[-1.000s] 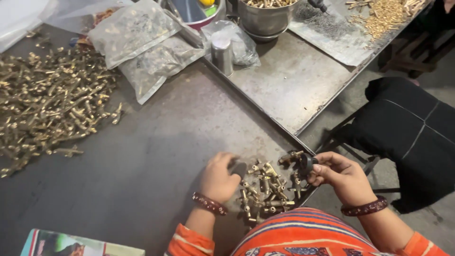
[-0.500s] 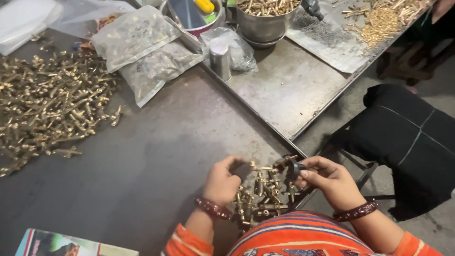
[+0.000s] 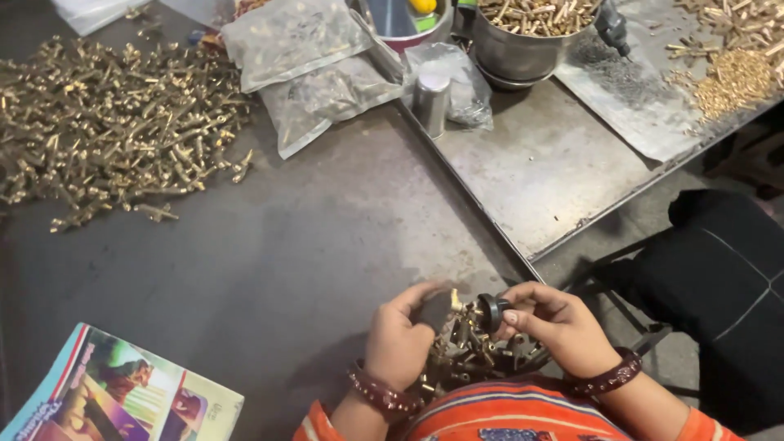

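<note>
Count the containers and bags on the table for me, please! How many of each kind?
Clear plastic bags: 3
Round metal bowls: 2
Small metal canister: 1
Total: 6

Small brass fittings and a dark ring held at the near edge of the bench.

A heap of short, dull-gold brass fittings [image 3: 469, 359] lies jumbled in the person's lap against the bench edge, pieces pointing every way. The left hand [image 3: 400, 339] pinches one brass piece [image 3: 454, 299] upright above the heap. The right hand [image 3: 559, 327] grips a small dark round ring [image 3: 492, 310] just beside it.
</note>
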